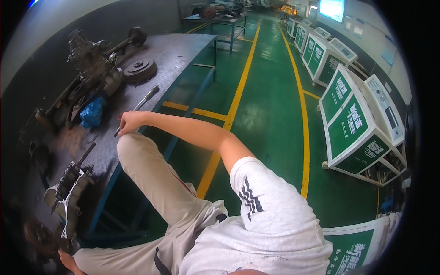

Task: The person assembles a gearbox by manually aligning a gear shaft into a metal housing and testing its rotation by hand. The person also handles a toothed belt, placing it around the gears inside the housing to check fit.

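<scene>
My right hand [130, 121] is beside my right knee, at the edge of the metal-topped workbench [178, 48]. Its fingers are curled around a long metal wrench [146, 97], whose silver shaft slants across the bench edge with its thicker end pointing away; a dark tip shows below the fingers. At the lower left, my left hand [68, 261] is partly visible past my left knee, its fingers too small and dim to read. Nearest it on the bench lies a dismantled gearbox assembly [69, 188] with gear shafts and a pale metal housing.
Farther along the bench are a greasy engine-and-axle assembly [94, 59], a round brake drum [140, 71] and a crumpled blue plastic bag [92, 111]. Green-and-white wheeled cabinets [348, 123] line the right side. Yellow lines [240, 87] mark the green floor. Another loaded bench [224, 18] stands beyond.
</scene>
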### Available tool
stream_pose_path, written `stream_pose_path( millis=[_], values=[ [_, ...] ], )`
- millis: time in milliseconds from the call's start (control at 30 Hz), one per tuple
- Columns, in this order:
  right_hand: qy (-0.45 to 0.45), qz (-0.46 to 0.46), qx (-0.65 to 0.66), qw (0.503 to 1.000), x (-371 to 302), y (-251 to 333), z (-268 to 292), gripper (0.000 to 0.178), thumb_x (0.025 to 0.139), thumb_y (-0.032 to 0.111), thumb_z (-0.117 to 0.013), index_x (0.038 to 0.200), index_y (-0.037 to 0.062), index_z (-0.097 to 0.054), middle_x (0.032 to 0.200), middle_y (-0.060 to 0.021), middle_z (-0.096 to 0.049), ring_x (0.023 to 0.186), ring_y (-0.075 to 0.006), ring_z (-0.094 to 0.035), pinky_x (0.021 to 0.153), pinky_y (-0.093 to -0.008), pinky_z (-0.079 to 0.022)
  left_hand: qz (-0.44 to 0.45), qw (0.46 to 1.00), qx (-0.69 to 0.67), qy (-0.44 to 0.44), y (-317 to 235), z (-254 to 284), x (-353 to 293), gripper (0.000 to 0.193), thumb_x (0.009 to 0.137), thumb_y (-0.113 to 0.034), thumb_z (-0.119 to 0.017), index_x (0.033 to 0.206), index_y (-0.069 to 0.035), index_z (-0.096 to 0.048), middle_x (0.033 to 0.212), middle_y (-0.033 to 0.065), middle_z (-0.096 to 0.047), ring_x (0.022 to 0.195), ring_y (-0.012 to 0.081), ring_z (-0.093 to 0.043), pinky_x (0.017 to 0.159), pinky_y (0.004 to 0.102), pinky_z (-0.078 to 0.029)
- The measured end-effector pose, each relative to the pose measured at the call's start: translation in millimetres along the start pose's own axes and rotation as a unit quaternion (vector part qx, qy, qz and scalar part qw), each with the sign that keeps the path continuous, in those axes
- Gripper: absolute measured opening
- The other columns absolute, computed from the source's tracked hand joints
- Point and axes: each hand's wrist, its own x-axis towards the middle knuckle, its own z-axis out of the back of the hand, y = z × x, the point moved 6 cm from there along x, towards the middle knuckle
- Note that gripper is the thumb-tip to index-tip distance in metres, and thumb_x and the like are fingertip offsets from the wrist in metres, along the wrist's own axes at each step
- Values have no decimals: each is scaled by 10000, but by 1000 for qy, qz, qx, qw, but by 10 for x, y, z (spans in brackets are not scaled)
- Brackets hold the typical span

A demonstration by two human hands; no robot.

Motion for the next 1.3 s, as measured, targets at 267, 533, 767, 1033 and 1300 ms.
stream_pose_path(
  millis=[267,533,767,1033,1300],
  values=[
    [20,-108,183,977,73,-123,-122,387,927,311,-911,1187,30,-852,1314,-209,-746,1186,-358,-713,1006,-387,-612,25,999,-23,-4,-205,433,-175,312,1120,-219,-628,1305,18,-712,1081,217,-769,1018,334,-778,873,443,-618],
    [-72,-42,49,995,51,-129,-7,349,871,287,-930,1103,33,-873,1194,-194,-816,1117,-345,-766,1041,-426,-594,-26,985,-124,-115,-747,1445,-474,306,1100,-179,-653,1329,19,-696,1177,235,-745,1066,352,-762,912,439,-612],
    [-165,-114,-43,979,161,-445,-81,367,786,326,-939,1029,58,-873,1169,-207,-812,1130,-383,-770,1007,-448,-612,-154,937,-267,-167,-1489,2603,-979,313,1083,-144,-675,1350,21,-682,1261,250,-724,1107,369,-749,946,437,-606],
    [-168,-163,-65,970,385,-999,-31,488,811,394,-928,1120,27,-840,1223,-224,-792,1195,-385,-748,1017,-458,-611,-374,846,-378,-22,-2606,3654,-1787,264,1063,-78,-682,1314,4,-696,1102,178,-737,924,285,-726,766,355,-586],
    [-16,-1,-63,998,454,-1036,-112,358,844,362,-882,1075,89,-875,1097,-160,-834,1020,-320,-797,953,-441,-616,-577,695,-392,174,-3251,4644,-2747,380,958,8,-718,1332,-56,-710,1214,158,-752,1032,304,-739,903,380,-590]
  ],
)
